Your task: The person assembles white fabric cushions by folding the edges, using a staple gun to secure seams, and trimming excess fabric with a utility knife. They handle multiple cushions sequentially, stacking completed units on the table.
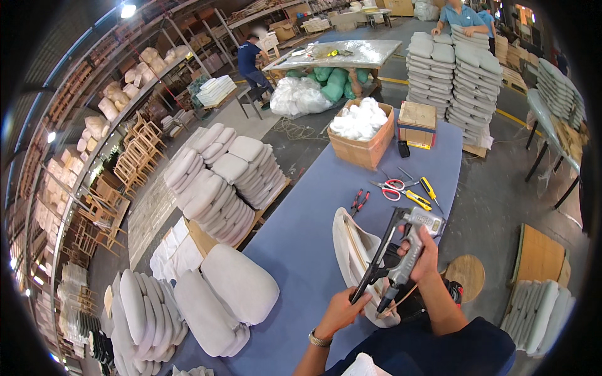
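A grey and black pneumatic staple gun (pixel 421 219) is held slantwise over the table's near right side. My right hand (pixel 425 255) wraps around its grip. The fingers of my left hand (pixel 343 314) close on the lower end of its long black magazine. Behind the tool, a light grey seat cushion (pixel 342 241) leans on edge with its hollow underside towards me. A thin air hose (pixel 401 299) runs by the grip. Beyond the cushion lie red-handled pliers (pixel 359 202), red and white scissors (pixel 393 189), a yellow cutter knife (pixel 418 200) and a yellow-handled screwdriver (pixel 429 186).
The blue-covered table (pixel 301 250) carries a carton of white stuffing (pixel 354 147), a smaller box (pixel 416 124) and grey cushions (pixel 229 291). Stacked cushions (pixel 219 182) stand left, more (pixel 433 75) far right. A round wooden stool (pixel 465 277) stands right. Two co-workers (pixel 251 59) (pixel 463 19) are visible beyond.
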The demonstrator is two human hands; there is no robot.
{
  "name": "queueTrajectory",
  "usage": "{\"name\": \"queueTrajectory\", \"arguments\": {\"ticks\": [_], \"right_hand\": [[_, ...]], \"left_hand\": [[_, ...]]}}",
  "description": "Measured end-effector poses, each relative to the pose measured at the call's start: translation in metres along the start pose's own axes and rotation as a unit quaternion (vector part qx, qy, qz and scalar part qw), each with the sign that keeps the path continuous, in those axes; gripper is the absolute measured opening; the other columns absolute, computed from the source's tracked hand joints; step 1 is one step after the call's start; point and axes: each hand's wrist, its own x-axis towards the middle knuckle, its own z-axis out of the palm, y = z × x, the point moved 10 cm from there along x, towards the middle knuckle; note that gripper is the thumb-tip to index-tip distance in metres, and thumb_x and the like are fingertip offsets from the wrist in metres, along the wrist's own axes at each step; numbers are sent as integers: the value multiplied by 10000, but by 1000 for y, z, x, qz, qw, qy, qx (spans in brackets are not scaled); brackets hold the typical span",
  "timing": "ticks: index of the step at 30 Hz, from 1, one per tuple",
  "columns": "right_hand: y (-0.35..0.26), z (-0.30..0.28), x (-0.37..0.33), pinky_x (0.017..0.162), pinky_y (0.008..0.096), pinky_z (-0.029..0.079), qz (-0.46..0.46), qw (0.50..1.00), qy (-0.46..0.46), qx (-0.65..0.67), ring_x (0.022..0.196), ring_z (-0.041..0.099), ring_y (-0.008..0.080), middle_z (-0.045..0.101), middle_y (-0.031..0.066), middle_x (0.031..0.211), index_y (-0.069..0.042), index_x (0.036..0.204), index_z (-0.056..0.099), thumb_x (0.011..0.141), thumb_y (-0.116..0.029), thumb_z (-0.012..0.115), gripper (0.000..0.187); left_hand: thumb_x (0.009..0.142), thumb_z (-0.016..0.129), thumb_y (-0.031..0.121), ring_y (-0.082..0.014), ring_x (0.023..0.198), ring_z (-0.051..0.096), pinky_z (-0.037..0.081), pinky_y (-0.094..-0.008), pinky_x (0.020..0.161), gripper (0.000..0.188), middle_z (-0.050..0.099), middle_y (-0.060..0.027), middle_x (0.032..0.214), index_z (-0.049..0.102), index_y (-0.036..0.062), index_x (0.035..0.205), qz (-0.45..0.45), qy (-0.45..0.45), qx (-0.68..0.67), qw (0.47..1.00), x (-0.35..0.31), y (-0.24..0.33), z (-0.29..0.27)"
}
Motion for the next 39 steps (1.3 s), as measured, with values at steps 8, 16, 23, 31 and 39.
{"name": "queueTrajectory", "arguments": {"ticks": [8, 16, 23, 31, 39], "right_hand": [[21, -82, 3, 737, 313, 576, 102, 936, -20, -337, 824, 711, 172, 748, 75, 1007, -29, 1156, 688, 1053, -523, 532, 529], [-10, -135, 0, 672, 260, 551, 106, 855, -17, -508, 730, 656, 95, 733, 28, 883, -8, 1068, 705, 1016, -322, 663, 321], [-39, -191, 59, 679, 296, 556, 35, 810, 112, -575, 712, 674, 112, 731, 68, 835, 4, 1032, 704, 986, -284, 678, 293], [-60, -192, 220, 747, 383, 554, -107, 710, 80, -691, 807, 723, 248, 753, 117, 892, -18, 1008, 731, 898, -242, 711, 250], [-81, -192, 376, 978, 458, 490, -84, 388, 158, -904, 1210, 602, 306, 647, 126, 1222, -98, 1186, 693, 895, -266, 734, 339]], "left_hand": [[924, 768, 386, -126, 555, 643, 484, -325, 536, 343, 679, -41, 642, 705, 49, 942, 57, 119, 110, 985, -28, 28, -32], [864, 810, 314, -380, 570, 612, 456, -422, 534, 317, 605, -145, 616, 629, 54, 844, 43, 147, 306, 940, -54, 11, -52], [824, 839, 320, -416, 610, 622, 460, -454, 550, 324, 608, -169, 641, 650, 60, 860, 17, 142, 318, 937, -45, 14, -50], [832, 828, 336, -384, 623, 662, 481, -450, 537, 307, 648, -156, 679, 696, 78, 933, -16, 100, 334, 937, -21, 9, -56], [881, 721, 376, -423, 710, 696, 517, -525, 651, 289, 708, -192, 765, 700, 110, 995, -45, 80, 274, 957, -13, 0, -58]]}}
